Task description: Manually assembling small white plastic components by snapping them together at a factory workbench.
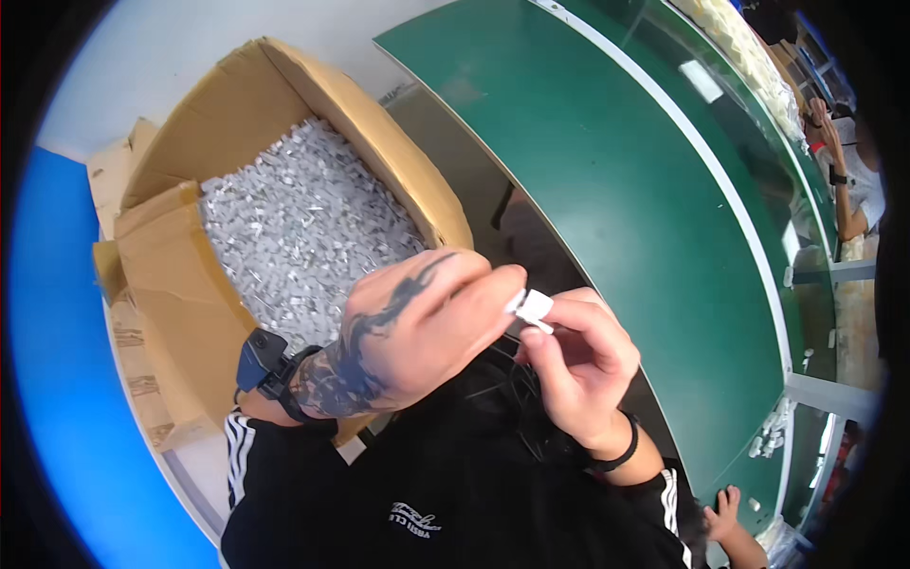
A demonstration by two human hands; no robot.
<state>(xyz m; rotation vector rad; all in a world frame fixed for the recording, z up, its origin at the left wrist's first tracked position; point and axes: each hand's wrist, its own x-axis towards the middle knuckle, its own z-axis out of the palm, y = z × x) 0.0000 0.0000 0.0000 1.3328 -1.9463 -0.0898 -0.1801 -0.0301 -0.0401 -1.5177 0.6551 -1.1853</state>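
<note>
Both my hands meet in front of my chest, over the near right corner of a big cardboard box. Between the thumb and fingers of my right hand is a small white plastic part, blocky with a thin prong at its lower side. My left hand is closed from the other side, its fingertips pinching a white bit at the part's left edge. I cannot make out whether that bit is separate or joined. The left thumb is mostly hidden behind the hand.
The open cardboard box holds a heap of small white and grey pieces. A green worktable curves along the right. Several white parts lie near its edge. Another person's hand rests at lower right; another person is at far right.
</note>
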